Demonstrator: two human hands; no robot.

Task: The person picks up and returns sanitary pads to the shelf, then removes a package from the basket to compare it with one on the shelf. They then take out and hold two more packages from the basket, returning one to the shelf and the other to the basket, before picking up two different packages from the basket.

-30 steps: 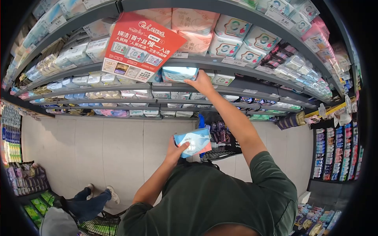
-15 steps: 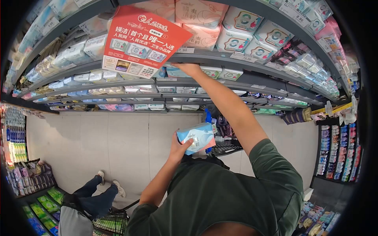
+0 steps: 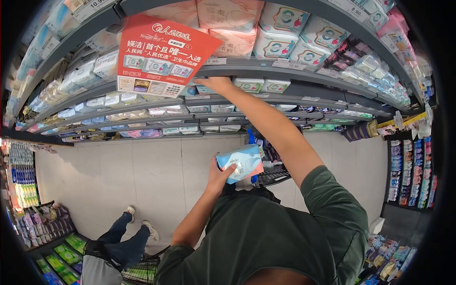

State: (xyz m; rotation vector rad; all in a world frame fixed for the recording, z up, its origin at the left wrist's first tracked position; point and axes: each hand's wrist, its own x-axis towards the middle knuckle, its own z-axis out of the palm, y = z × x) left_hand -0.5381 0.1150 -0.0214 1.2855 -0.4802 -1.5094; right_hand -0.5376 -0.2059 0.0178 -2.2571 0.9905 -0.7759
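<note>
My left hand (image 3: 219, 176) is wrapped around a light blue pack of sanitary pads (image 3: 243, 161) with a pink corner, its thumb across the front. It is held out before my body, above the floor. My right arm stretches up to the shelf, where my right hand (image 3: 216, 84) reaches in under a shelf edge. Blue packs (image 3: 203, 90) lie right at that hand; its fingertips are hidden, so I cannot see whether they grip one. A red promotional sign (image 3: 164, 57) hangs just left of it. White-and-green packs (image 3: 249, 84) sit to its right.
Shelves with pink packs (image 3: 232, 42), white packs (image 3: 275, 46) and price labels curve across the top. A black basket or cart (image 3: 274, 176) stands beyond the held pack. At lower left, a person in jeans (image 3: 121, 237) stands near a wire basket (image 3: 142, 271).
The view has shifted slightly, so the sign and shelves sit further left. My right hand stays at the shelf by the blue packs. My left hand keeps its hold on the pack.
</note>
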